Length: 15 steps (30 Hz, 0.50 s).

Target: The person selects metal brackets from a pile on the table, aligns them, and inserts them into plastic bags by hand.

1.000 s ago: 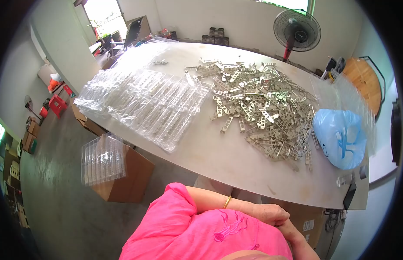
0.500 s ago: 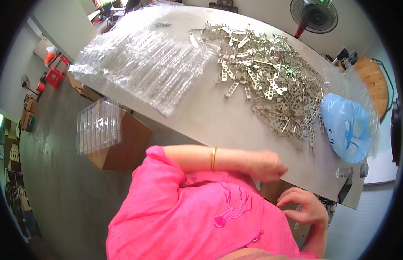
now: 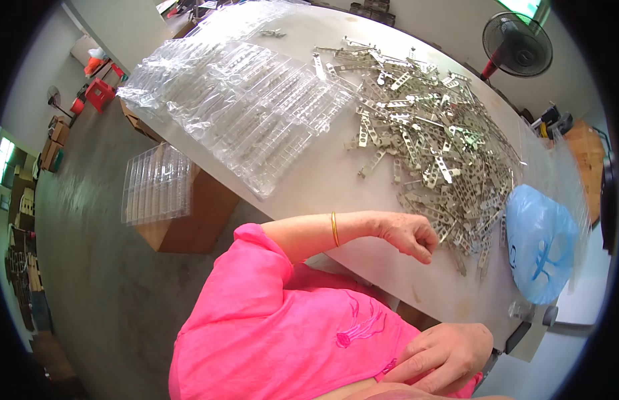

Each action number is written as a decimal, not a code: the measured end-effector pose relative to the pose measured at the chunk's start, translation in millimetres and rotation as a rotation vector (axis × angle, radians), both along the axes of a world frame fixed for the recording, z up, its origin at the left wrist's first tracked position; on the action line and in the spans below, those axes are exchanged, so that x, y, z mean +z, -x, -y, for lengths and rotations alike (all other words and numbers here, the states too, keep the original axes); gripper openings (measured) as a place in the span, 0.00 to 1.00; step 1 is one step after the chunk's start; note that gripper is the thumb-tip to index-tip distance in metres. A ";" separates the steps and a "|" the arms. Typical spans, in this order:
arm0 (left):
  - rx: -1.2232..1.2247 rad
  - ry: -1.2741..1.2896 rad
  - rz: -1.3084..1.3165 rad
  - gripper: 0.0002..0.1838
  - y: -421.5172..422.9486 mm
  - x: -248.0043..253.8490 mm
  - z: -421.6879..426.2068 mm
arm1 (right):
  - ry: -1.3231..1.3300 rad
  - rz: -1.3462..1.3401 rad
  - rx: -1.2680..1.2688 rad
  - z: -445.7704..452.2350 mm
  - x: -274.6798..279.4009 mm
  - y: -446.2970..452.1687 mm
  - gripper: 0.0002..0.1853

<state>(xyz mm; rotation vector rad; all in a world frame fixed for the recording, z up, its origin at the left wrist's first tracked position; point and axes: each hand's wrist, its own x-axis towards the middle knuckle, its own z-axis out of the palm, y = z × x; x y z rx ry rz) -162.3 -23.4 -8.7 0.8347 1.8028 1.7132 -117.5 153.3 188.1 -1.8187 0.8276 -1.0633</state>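
Note:
My left hand [image 3: 413, 237], a gold bangle on its wrist, hovers over the table's near side by the lower edge of a big heap of metal strips [image 3: 449, 153]. Its fingers are curled closed, and the palm side is hidden, so I cannot tell if anything is in them. The flat strips have holes along them and lie tangled together. My right hand [image 3: 449, 357] rests against the front of the pink shirt [image 3: 276, 333] with fingers stretched out and nothing visible in them.
Clear plastic trays [image 3: 256, 113] are piled on the table's left. One more tray [image 3: 159, 187] lies on a cardboard box [image 3: 209, 213] on the floor. A blue plastic bag [image 3: 539, 240] sits right of the heap; a fan [image 3: 517, 45] stands behind.
My left hand has moved up and away from my body, over the table. My right hand has come down and left onto the shirt. The view has shifted slightly.

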 end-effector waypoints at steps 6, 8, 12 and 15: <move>-0.082 -0.185 0.155 0.16 0.6 -11.7 7.8 | -0.099 -0.017 -0.041 32.6 -0.8 27.2 0.14; -0.085 -0.202 0.166 0.16 -0.9 -9.7 9.5 | -0.095 -0.043 0.013 39.5 -11.3 40.2 0.14; -0.093 -0.240 0.218 0.16 -1.9 -5.5 13.8 | -0.078 -0.030 0.111 54.9 -21.9 57.8 0.14; -0.098 -0.263 0.234 0.17 1.2 -6.3 14.5 | -0.127 -0.013 0.141 57.1 -23.6 68.2 0.14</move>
